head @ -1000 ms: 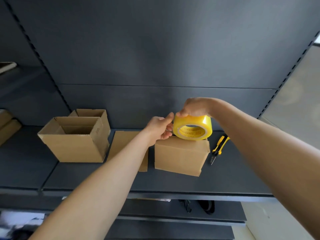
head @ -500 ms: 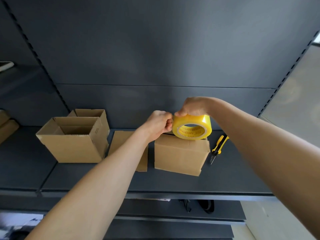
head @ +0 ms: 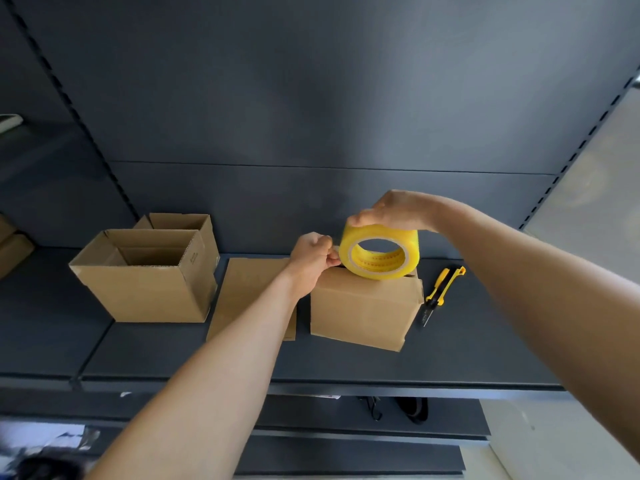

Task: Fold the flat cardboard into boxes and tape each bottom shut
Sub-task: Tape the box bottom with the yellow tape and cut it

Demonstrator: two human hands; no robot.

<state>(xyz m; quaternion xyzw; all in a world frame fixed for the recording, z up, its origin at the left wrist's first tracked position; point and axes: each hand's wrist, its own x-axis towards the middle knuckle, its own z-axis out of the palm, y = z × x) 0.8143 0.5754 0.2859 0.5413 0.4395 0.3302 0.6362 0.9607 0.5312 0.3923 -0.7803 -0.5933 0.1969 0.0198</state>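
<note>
A folded cardboard box [head: 363, 310] stands upside down on the dark shelf [head: 242, 362]. A yellow tape roll [head: 379, 252] stands on edge on top of the box. My right hand [head: 391, 211] grips the roll from above. My left hand [head: 313, 258] pinches the tape's loose end at the roll's left side, over the box's left top edge. A flat piece of cardboard [head: 247, 289] lies on the shelf just left of the box, partly under my left forearm.
Two open boxes, the near one [head: 145, 285] and the one behind it [head: 187, 225], stand at the left of the shelf. A yellow utility knife [head: 440, 289] lies right of the box. More cardboard [head: 10, 247] shows at the far left. A lower shelf [head: 346, 417] runs below.
My left hand went from touching the roll's side with loose fingers to pinching the tape end. The roll was lifted slightly and tilted upright on the box.
</note>
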